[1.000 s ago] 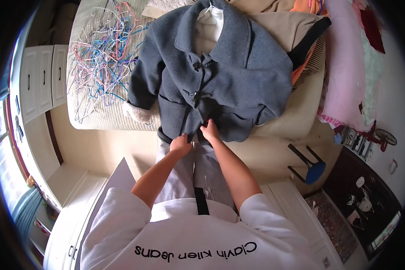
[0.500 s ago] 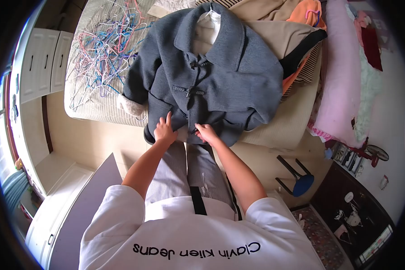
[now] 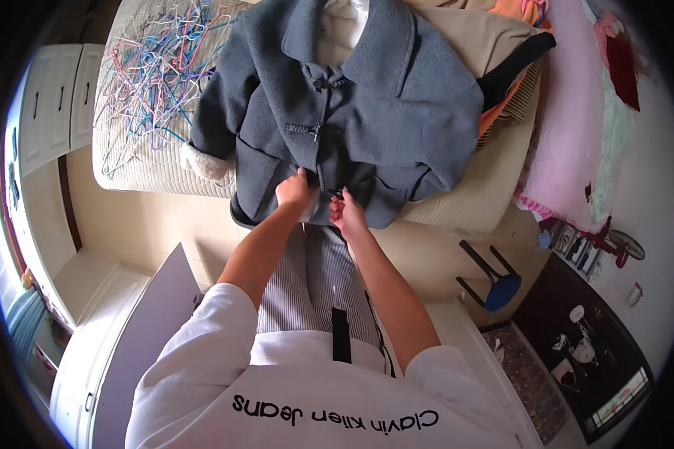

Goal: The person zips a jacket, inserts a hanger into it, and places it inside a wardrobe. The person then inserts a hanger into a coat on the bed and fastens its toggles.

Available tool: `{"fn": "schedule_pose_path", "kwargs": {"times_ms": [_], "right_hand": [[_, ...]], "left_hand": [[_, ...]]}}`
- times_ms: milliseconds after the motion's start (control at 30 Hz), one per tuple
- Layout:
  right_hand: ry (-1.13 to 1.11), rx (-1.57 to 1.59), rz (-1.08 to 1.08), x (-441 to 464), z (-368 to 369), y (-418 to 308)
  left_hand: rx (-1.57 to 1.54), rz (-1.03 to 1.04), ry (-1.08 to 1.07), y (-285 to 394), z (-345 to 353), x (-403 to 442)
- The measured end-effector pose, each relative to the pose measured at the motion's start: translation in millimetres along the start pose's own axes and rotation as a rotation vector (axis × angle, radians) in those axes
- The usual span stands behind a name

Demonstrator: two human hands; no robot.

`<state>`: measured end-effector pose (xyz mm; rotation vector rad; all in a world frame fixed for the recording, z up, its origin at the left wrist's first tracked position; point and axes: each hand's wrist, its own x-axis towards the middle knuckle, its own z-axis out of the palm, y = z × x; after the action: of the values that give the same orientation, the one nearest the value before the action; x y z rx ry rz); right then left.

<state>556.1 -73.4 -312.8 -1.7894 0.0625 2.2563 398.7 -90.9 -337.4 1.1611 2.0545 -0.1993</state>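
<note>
A dark grey toggle coat [image 3: 434, 112] lies front side up on the bed, with a pale fleecy lining in the collar and at one cuff. My left hand [image 3: 293, 191] is closed on the lower front edge of the coat, by the bottom fastening. My right hand [image 3: 349, 215] is just to its right, fingers curled and pinching a dark toggle [image 3: 335, 193] at the front opening. The middle toggle fastening [image 3: 304, 129] shows above my hands. What lies inside the left fingers is mostly hidden.
Tangled hangers [image 3: 153, 82] in several colours cover the bed's left side. Beige and orange garments [image 3: 457, 41] lie behind the coat. A pink-covered bed [image 3: 562, 142] stands at right, with a blue-seated stool [image 3: 503, 292] below it. White cabinets [image 3: 49, 97] line the left.
My left hand has moved right and up from the coat's left panel and closed on the front edge. My right hand stays at the toggle. The view has shifted, so the coat sits higher.
</note>
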Motion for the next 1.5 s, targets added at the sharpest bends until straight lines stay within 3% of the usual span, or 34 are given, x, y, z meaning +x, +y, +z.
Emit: {"fn": "schedule_pose_path", "kwargs": {"times_ms": [167, 300, 433, 667, 800, 933, 1033, 1333, 1500], "right_hand": [[0.089, -0.043, -0.053, 3.5, 13.5, 7.3], [0.274, -0.329, -0.267, 3.7, 35.6, 17.9], [0.239, -0.337, -0.339, 5.1, 61.1, 30.9], [0.24, -0.303, -0.344, 3.6, 71.1, 45.6], [0.305, -0.404, -0.466, 15.8, 69.8, 47.8], [0.24, -0.392, -0.433, 20.4, 68.8, 49.6], [0.207, -0.426, -0.432, 17.3, 68.2, 50.4], [-0.027, -0.436, -0.275, 6.8, 69.2, 41.7], [-0.048, -0.531, -0.276, 2.8, 72.5, 38.6]], "left_hand": [[-0.099, 0.082, -0.031, -6.6, -10.7, -7.7], [-0.11, 0.257, 0.093, -31.6, -23.4, -17.3], [-0.297, 0.362, 0.206, -48.6, -40.1, -33.3], [-0.418, 0.35, 0.098, -48.8, -38.9, -40.8], [-0.439, 0.363, 0.093, -46.5, -40.0, -44.7], [-0.439, 0.374, 0.047, -47.4, -44.9, -45.2], [-0.377, 0.543, 0.172, -51.7, -43.1, -44.0], [-0.358, 0.751, 0.062, -60.3, -58.5, -47.7], [-0.495, 0.654, -0.034, -65.7, -54.9, -43.8]]}}
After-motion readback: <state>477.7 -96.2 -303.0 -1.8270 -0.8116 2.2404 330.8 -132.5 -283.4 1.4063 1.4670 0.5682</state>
